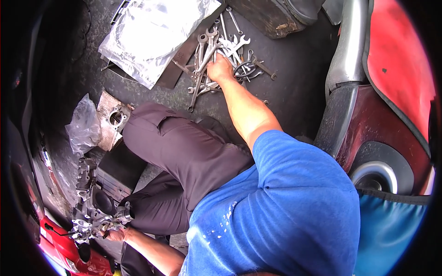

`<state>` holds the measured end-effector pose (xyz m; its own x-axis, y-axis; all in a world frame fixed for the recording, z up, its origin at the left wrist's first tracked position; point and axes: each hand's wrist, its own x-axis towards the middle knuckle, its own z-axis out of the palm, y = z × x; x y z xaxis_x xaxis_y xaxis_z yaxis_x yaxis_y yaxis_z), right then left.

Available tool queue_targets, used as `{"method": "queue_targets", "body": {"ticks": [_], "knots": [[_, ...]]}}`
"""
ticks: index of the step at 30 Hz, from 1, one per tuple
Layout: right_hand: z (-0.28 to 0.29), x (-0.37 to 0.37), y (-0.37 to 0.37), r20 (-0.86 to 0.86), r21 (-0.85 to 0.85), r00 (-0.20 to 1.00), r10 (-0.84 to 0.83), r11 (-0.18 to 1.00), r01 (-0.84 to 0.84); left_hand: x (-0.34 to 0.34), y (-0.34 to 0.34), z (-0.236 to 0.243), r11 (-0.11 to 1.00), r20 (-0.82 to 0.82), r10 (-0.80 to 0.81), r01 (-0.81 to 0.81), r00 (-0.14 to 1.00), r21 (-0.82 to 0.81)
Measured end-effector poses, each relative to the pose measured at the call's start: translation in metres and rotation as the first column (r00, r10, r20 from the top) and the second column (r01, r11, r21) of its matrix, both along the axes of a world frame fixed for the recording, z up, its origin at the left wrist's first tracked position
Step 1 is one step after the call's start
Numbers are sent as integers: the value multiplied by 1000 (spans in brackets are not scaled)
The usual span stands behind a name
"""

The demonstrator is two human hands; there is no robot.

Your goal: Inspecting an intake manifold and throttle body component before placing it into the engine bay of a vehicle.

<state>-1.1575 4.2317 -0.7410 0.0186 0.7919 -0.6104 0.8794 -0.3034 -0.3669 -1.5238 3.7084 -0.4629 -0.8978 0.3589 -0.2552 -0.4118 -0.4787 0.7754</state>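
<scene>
My right hand (220, 69) reaches into a loose pile of wrenches (239, 46) on the dark floor. Its fingers look closed on a long wrench (199, 85), though its fingertips are partly hidden among the tools. Open-ended and ring ends point every way around it. Down at the left, my left hand (116, 235) grips the edge of a grey metal engine (94, 218), its fingers mostly covered by the casting. A round dark bore shows in the engine's top, beside my bent leg.
A clear plastic bag (154, 37) lies over a flat box beside the wrenches. Near my knee, a metal cylinder block (117, 117) rests on cardboard (105, 131) next to crumpled plastic (84, 124). A red-and-silver vehicle (345, 69) stands at the right; a wooden block (267, 16) sits at the top.
</scene>
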Motion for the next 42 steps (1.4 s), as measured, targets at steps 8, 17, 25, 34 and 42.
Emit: {"method": "queue_targets", "body": {"ticks": [8,17,25,34,42], "knots": [[20,30,16,295,-153,955,-15,986,63,-6,-8,-1,996,83,-90,87,992,36],[27,9,-17,296,-341,929,223,933,-115,8,14,-5,992,-49,96,-100,994,-83],[41,-42,-65,90,-479,938,335,840,-254,10,14,5,999,-11,-2,1,1000,-46],[39,-33,-67,44,-420,947,318,866,-271,6,11,5,992,91,-109,103,990,70],[41,-54,-70,14,-321,917,400,870,-375,-11,-22,-4,997,15,-64,63,998,48]]}}
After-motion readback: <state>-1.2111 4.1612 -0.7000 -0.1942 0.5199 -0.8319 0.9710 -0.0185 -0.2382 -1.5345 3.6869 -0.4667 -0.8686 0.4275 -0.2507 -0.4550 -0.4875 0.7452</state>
